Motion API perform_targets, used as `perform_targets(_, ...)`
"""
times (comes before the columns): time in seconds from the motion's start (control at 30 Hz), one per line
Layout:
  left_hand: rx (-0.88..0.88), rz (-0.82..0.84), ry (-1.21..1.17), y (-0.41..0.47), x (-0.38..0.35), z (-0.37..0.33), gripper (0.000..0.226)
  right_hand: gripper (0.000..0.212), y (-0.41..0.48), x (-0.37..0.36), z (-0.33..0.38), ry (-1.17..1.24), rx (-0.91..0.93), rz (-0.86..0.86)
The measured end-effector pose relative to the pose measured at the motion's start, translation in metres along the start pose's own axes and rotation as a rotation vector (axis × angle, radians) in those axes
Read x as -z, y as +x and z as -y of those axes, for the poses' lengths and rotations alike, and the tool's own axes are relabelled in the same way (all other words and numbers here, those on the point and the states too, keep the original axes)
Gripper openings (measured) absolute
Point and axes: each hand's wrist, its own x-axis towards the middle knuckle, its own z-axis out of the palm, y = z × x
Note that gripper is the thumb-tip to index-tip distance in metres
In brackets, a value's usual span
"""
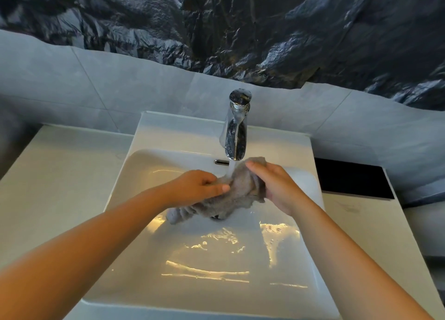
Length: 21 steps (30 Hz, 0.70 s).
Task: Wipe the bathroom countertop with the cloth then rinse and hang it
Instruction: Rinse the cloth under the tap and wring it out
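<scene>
Grey cloth [237, 187], wet and bunched, held over the white basin [149, 235] directly beneath the running water stream [231, 168] from the chrome faucet [236, 127]. My left hand [197, 187] pinches the cloth's left side, thumb lying along the top. My right hand [272, 185] grips the right end, fingers curled over the fabric. A loose tail hangs toward the drain. White countertop [60, 170] flanks the basin; a black panel [349, 177] lies on the right. Crumpled black plastic sheeting [216, 26] covers the wall above the grey tiles.

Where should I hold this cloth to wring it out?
Probably both ends of the cloth: the right hand grips the bunched top near the faucet; bring the left hand from above onto the loose tail drooping into the sink.
</scene>
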Motion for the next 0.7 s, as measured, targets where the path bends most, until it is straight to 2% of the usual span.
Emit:
perform_targets(0.07, 0.010, -0.050, -0.212, 0.002, -0.004, -0.003, 0.028, 0.018, 0.007, -0.006, 0.001, -0.060, 0.042, -0.038)
perform_targets(0.13, 0.058, -0.156, -0.460, 0.002, -0.005, -0.004, 0.029, 0.017, 0.009, -0.006, -0.003, -0.051, 0.043, -0.024)
perform_targets(0.2, 0.063, -0.236, -0.586, 0.004, -0.004, -0.002, 0.033, 0.020, 0.007, -0.003, -0.014, -0.030, 0.014, -0.017)
perform_targets(0.3, 0.037, -0.245, -0.704, 0.003, 0.000, 0.000, 0.034, 0.015, 0.000, -0.003, -0.039, -0.054, -0.048, 0.003)
perform_targets(0.4, 0.014, -0.270, -0.774, 0.001, 0.000, -0.003, 0.033, 0.045, -0.002, -0.011, -0.059, -0.071, -0.093, 0.079)
perform_targets(0.47, 0.005, -0.286, -0.825, -0.001, -0.002, -0.005, 0.033, 0.055, 0.000, -0.018, -0.065, -0.022, -0.078, 0.106)
perform_targets(0.53, 0.008, -0.271, -0.871, -0.002, -0.001, -0.003, 0.034, 0.044, 0.004, -0.025, -0.066, -0.032, -0.054, 0.085)
perform_targets(0.63, 0.037, -0.273, -0.908, -0.006, 0.000, -0.001, 0.035, 0.013, 0.011, -0.026, -0.067, -0.198, -0.026, 0.000)
perform_targets(0.7, 0.093, -0.326, -0.910, -0.007, 0.003, 0.004, 0.032, 0.011, 0.011, -0.024, -0.065, -0.204, -0.024, -0.036)
